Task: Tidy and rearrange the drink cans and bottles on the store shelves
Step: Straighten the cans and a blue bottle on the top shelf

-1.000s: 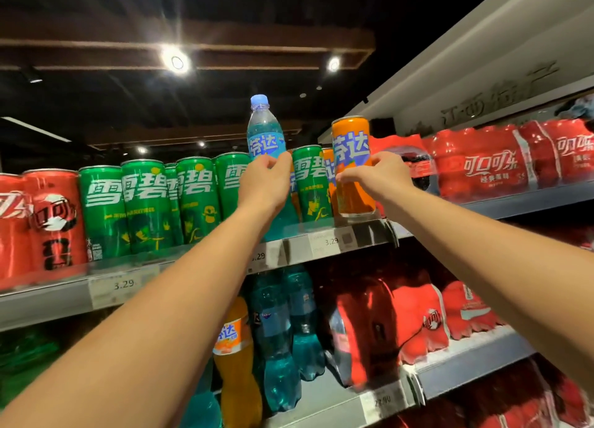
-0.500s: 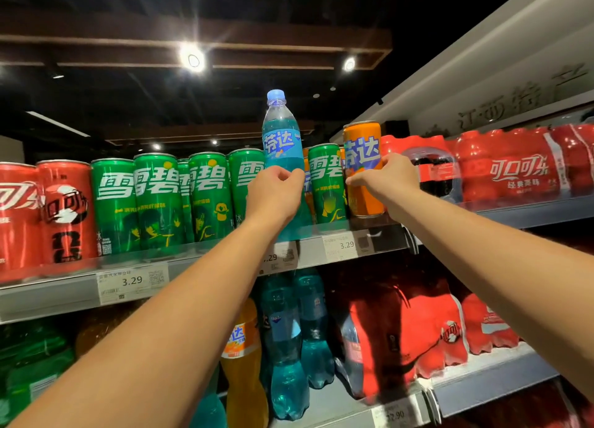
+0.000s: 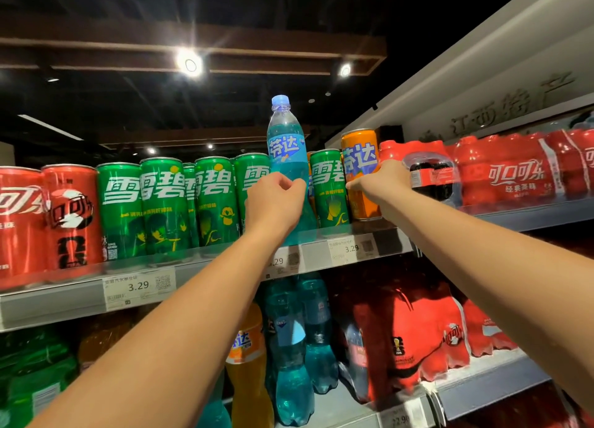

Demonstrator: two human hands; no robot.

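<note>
Upper grey metal shelf [image 3: 205, 275]: tall clear plastic bottle of blue soda with blue cap [image 3: 287, 157], upright at the front edge among slim green cans [image 3: 164, 205], left hand [image 3: 273, 204] clamped round its lower body. Slim orange can with blue label [image 3: 360, 170], upright beside a green can, right hand [image 3: 381, 183] wrapped on its side. Red cans [image 3: 69, 218] at far left; shrink-wrapped red bottle packs [image 3: 501, 170] at right.

Upper grey metal shelf [image 3: 385, 246], price tags on its front edge. Standing on it: red cola cans [image 3: 69, 218] at 9 o'clock, green slim cans [image 3: 164, 202] beside them, tall blue plastic bottle [image 3: 287, 157] centre, orange can [image 3: 360, 170] toward 3 o'clock, then shrink-wrapped red bottle packs [image 3: 514, 170]. Lower grey shelf [image 3: 488, 392] at 5 o'clock carries blue bottles [image 3: 294, 363], red wrapped packs [image 3: 414, 337].
</note>
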